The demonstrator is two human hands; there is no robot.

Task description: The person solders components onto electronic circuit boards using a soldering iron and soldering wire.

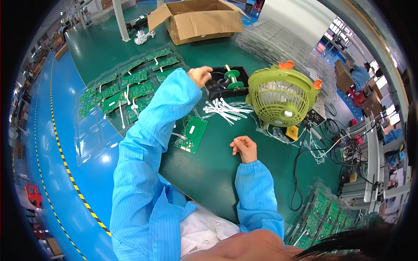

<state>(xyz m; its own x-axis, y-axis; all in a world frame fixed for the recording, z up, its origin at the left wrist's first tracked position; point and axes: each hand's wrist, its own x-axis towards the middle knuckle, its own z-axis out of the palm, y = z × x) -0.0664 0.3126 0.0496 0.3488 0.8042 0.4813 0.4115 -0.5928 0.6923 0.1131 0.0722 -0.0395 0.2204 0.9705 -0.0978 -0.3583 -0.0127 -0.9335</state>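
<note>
My left hand (200, 76) is stretched forward to the left edge of a black tray (223, 93). Its fingers are drawn together, and whatever they may hold is too small or blurred to make out. Inside that tray stands a green-flanged spool (234, 79). My right hand (244, 148) rests over the green table mat, fingers curled in, with nothing visible in them. Between my arms lies a green circuit board (192, 134) with a white part on it and white wires at its left edge. A bundle of white cable leads (226, 109) lies just beyond it, before the tray.
A green fan (283, 98) stands right of the tray. Clear trays of circuit boards (137, 78) spread at left, more boards (322, 213) at lower right. An open cardboard box (204, 26) and stacked clear trays (278, 43) are at the back. Black cables (298, 174) trail at right.
</note>
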